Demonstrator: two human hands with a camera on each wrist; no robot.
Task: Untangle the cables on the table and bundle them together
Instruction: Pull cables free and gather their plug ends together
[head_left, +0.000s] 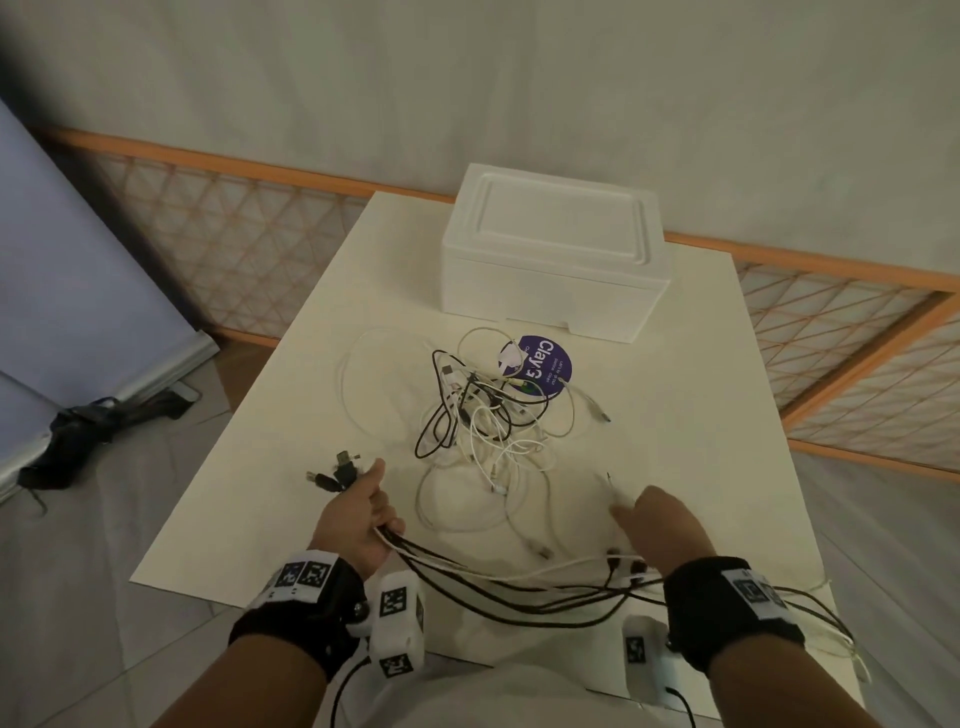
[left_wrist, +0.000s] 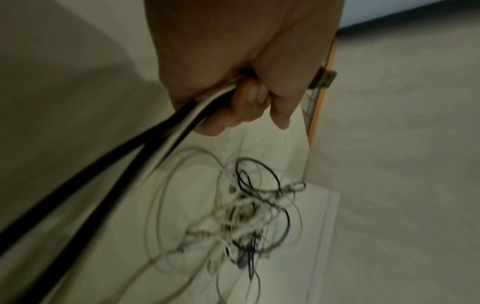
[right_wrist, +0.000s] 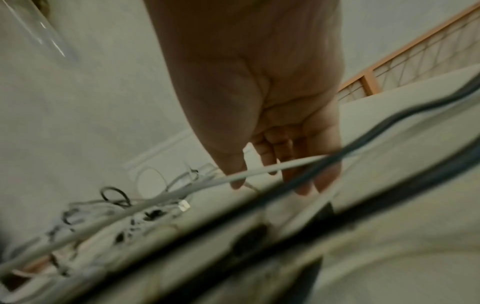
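Observation:
A tangle of black and white cables (head_left: 483, 415) lies in the middle of the white table (head_left: 311, 415). My left hand (head_left: 363, 512) grips a bunch of black and white cables (head_left: 519, 577), fingers curled round them in the left wrist view (left_wrist: 249, 98). Their plugs (head_left: 337, 470) stick out past the thumb, and the strands sag to the right, under my right wrist. My right hand (head_left: 654, 519) hovers low over the table with straight fingers (right_wrist: 270, 160), beside a thin loose white cable end (head_left: 610, 480). It holds nothing.
A white foam box (head_left: 550, 254) stands at the back of the table. A round purple disc (head_left: 540, 369) lies under the far side of the tangle. An orange lattice railing (head_left: 260, 234) runs behind the table, and a dark bag (head_left: 88, 431) sits on the floor at left.

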